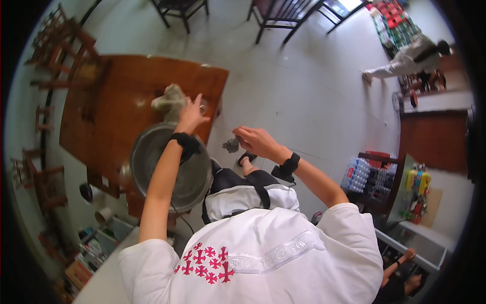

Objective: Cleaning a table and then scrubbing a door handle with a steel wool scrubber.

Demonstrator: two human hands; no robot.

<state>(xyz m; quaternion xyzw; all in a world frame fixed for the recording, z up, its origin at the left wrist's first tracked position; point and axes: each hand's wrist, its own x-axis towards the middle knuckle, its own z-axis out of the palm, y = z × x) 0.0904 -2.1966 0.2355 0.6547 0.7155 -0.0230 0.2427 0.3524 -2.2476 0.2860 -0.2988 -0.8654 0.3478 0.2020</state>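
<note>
My left hand reaches over the wooden table with its fingers apart, beside a small round clear thing that may be a glass. Just left of that hand a crumpled pale cloth lies on the tabletop; whether the palm touches it is hidden. Below my left forearm is a large round metal basin, at the table's near edge. My right hand is off the table's right side, and a grey scouring pad of metal wire hangs from its fingertips.
Wooden chairs line the left side, and dark chairs stand at the top. At right are packs of plastic bottles. One person bends near crates at upper right; another person's arm shows at lower right.
</note>
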